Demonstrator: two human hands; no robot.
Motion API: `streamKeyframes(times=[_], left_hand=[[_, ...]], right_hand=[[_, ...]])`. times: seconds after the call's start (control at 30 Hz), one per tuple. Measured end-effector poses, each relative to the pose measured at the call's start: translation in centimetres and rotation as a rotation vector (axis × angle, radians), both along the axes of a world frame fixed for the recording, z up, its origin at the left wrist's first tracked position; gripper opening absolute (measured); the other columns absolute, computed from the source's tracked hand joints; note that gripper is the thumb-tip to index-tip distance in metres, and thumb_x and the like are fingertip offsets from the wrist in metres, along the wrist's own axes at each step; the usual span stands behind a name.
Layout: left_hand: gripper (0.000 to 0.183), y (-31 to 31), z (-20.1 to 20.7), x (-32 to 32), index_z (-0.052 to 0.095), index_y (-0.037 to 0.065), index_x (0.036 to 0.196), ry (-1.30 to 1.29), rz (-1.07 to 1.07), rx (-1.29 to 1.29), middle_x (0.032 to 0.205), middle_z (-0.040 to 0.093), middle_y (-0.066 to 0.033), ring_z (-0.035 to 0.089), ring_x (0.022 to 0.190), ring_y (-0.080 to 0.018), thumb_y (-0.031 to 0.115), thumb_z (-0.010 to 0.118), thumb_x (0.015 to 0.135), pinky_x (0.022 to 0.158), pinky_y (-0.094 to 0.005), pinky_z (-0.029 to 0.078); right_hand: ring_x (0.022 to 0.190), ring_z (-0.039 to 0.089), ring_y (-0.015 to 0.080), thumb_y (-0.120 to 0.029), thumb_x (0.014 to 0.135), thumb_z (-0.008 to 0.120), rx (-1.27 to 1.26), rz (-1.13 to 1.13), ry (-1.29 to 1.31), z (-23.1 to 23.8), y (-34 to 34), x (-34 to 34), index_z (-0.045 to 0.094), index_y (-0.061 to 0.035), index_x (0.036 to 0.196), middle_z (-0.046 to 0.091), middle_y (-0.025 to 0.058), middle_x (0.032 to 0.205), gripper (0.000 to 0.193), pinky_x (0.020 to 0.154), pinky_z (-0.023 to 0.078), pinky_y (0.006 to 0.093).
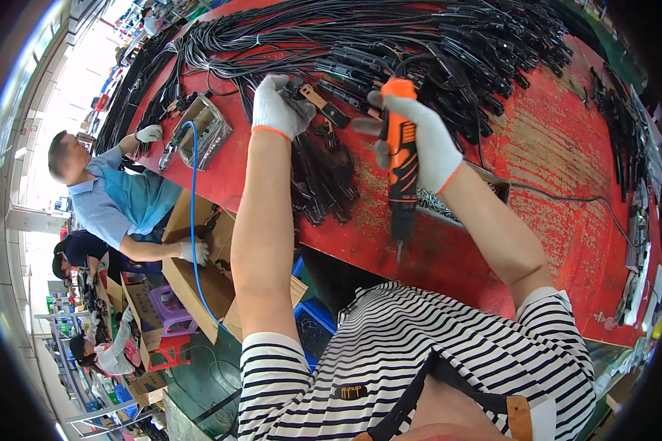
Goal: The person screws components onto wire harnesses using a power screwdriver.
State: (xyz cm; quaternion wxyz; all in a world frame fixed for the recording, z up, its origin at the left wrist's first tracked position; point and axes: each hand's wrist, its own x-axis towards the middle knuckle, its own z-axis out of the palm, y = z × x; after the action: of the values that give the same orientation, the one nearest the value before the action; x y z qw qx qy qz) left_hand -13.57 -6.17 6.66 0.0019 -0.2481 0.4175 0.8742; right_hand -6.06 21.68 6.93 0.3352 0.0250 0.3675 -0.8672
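Cardboard boxes [198, 272], brown and open-topped, stand in the lower left of the frame below the table edge, with a purple plastic stool [171, 307] beside them and a smaller open carton [493, 187] on the red table [559, 169] just right of centre, partly hidden by my right wrist; I can make out no label on any of them. My right hand [419, 140], in a white glove with an orange cuff, is clenched around an orange and black electric screwdriver [401, 169] at centre frame, its bit pointing down toward my striped shirt. My left hand [279, 106], gloved the same way, grips a black connector part with a copper-coloured tab [318, 99] just above a pile of black parts [320, 173]. Bundles of black cables [390, 37] fill the upper table. The red surface lies bare to the right of my forearm, and its near edge runs diagonally under both arms. A co-worker [118, 198] in blue sits at the left edge.
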Motion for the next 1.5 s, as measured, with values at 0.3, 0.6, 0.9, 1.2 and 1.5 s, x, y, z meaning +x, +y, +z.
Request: streamKeyframes(times=[0.3,0.6,0.9,1.2,1.5], left_hand=[[0.015,0.5,-1.7,1.1,0.060,0.010,0.092,0.047,-0.016,0.057,0.086,0.068,-0.0074,0.067,0.072,-0.0253,0.024,0.061,0.096,0.060,-0.0414,0.057],[0.028,-0.4,-2.5,2.0,0.063,0.006,0.101,-0.005,0.089,0.010,0.086,0.071,-0.0082,0.072,0.072,-0.0257,0.033,0.070,0.101,0.060,-0.0402,0.065],[0.032,1.4,-2.9,3.2,0.066,0.009,0.095,-0.001,-0.043,-0.060,0.081,0.069,-0.0052,0.067,0.063,-0.0217,0.040,0.076,0.096,0.052,-0.0328,0.058],[0.029,2.1,-5.3,5.2,0.065,0.013,0.091,-0.030,-0.097,0.005,0.081,0.067,-0.0031,0.064,0.067,-0.0207,0.040,0.076,0.096,0.056,-0.0358,0.056],[0.034,5.9,-3.8,7.2,0.059,0.007,0.106,0.005,-0.110,0.133,0.089,0.065,-0.0077,0.065,0.070,-0.0239,0.040,0.069,0.101,0.057,-0.0353,0.058]], right_hand=[[0.063,0.061,0.0169,-0.038,0.098,0.064,-0.179,0.064,-0.097,-0.7,-4.7,1.0,0.060,-0.0150,0.124,0.069,0.0155,0.105,0.036,0.059,0.053,0.0335],[0.063,0.062,0.0159,-0.042,0.097,0.065,-0.138,0.000,0.011,-0.6,-4.8,0.9,0.064,-0.0131,0.120,0.071,0.0135,0.103,0.037,0.059,0.054,0.0334],[0.061,0.061,0.0145,-0.042,0.096,0.065,-0.024,0.001,0.021,-0.1,-4.2,1.3,0.067,-0.0137,0.121,0.073,0.0090,0.099,0.037,0.058,0.053,0.0316],[0.062,0.062,0.0139,-0.043,0.097,0.065,-0.063,0.060,-0.007,-1.4,-4.0,1.2,0.067,-0.0118,0.127,0.073,0.0104,0.103,0.044,0.059,0.054,0.0324],[0.065,0.062,0.0175,-0.040,0.099,0.062,-0.071,0.029,-0.067,-1.7,-3.6,1.0,0.062,-0.0105,0.128,0.063,0.0065,0.092,0.041,0.063,0.055,0.0355]])
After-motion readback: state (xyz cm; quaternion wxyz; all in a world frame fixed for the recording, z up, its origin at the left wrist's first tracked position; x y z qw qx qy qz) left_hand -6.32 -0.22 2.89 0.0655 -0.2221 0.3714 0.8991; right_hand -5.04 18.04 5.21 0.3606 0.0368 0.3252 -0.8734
